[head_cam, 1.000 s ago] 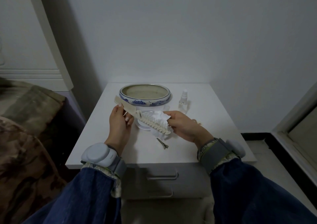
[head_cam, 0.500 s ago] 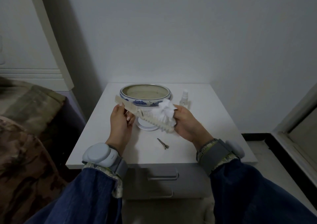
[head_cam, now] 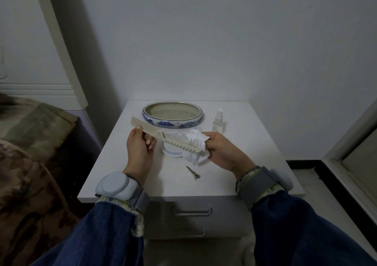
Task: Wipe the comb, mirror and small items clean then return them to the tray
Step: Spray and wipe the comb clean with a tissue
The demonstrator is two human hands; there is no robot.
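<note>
Left hand (head_cam: 140, 149) grips comb (head_cam: 161, 137) — right hand (head_cam: 222, 151) wipes.

- The room is dim, with a cool grey-blue cast and muted colours.
- The brightest area is the white wall (head_cam: 224, 47) above the counter (head_cam: 255, 143); the light is soft and its source lies out of frame.
- A broad dark shadow runs down the wall left of the counter, beside the headboard (head_cam: 61, 47).
- The bedding (head_cam: 30, 163) at left falls into murk, detail lost.
- No glare shows.
- Wide-angle distortion bends straight lines at the edges; the sleeves (head_cam: 306, 235) near the bottom look soft.
</note>
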